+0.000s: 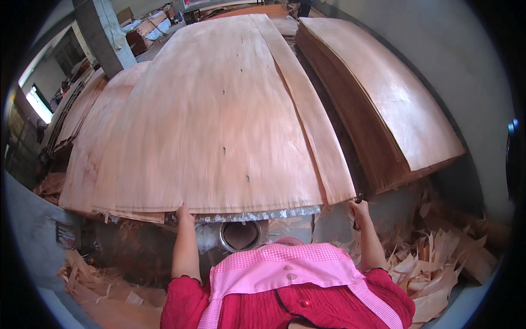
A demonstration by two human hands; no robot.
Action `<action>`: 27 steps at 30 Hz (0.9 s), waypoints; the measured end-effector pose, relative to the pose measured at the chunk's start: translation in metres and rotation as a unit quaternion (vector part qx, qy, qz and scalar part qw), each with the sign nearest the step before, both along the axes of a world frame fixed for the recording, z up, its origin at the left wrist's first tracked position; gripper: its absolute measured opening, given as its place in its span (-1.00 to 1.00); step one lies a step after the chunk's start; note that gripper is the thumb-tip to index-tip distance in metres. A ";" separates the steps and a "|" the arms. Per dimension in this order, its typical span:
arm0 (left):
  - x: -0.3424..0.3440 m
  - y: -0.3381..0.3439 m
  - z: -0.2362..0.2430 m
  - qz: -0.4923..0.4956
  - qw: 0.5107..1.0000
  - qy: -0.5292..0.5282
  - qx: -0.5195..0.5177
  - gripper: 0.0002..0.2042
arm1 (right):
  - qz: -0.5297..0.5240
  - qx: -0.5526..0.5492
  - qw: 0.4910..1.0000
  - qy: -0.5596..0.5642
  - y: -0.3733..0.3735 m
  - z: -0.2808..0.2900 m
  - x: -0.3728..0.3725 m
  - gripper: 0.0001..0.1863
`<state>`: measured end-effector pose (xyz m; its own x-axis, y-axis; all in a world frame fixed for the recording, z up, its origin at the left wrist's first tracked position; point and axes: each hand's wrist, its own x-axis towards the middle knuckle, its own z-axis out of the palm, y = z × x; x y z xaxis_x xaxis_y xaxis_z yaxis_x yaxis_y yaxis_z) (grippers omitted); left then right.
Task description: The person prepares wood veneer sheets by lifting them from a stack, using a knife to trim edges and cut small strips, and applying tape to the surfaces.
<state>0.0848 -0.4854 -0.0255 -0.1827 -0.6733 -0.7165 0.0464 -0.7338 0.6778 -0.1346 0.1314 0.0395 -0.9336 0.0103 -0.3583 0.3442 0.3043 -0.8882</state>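
A large, pale pinkish-brown wood veneer sheet [181, 126] lies across the table in front of me. Small dark slits run down its middle. Along its right side is a long, narrow veneer strip [312, 115], with a dark gap line between the two. My left hand [185, 213] is closed on the sheet's near edge, thumb on top and fingers hidden below. At the strip's near right corner, my right hand [359, 210] is closed around a small dark object [359, 198], its kind unclear. Whether this hand also grips the strip's corner cannot be told.
A tall veneer stack [389, 104] stands to the right, beside the wall. Torn veneer scraps [433, 257] heap up at lower right, more scraps [104, 290] at lower left. A round metal-rimmed opening [240, 236] is below the near edge. A pillar [104, 35] rises at far left.
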 end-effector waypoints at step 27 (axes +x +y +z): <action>0.115 0.106 0.006 -0.049 0.964 -0.089 -0.247 -0.75 | 0.253 -0.228 0.938 -0.060 -0.323 0.048 0.014 -0.73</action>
<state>0.2000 -0.3796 -0.0191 -0.1663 -0.9259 -0.3392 -0.1552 -0.3151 0.9363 -0.1208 -0.1917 0.0876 -0.7302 -0.6036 -0.3202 0.3638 0.0533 -0.9299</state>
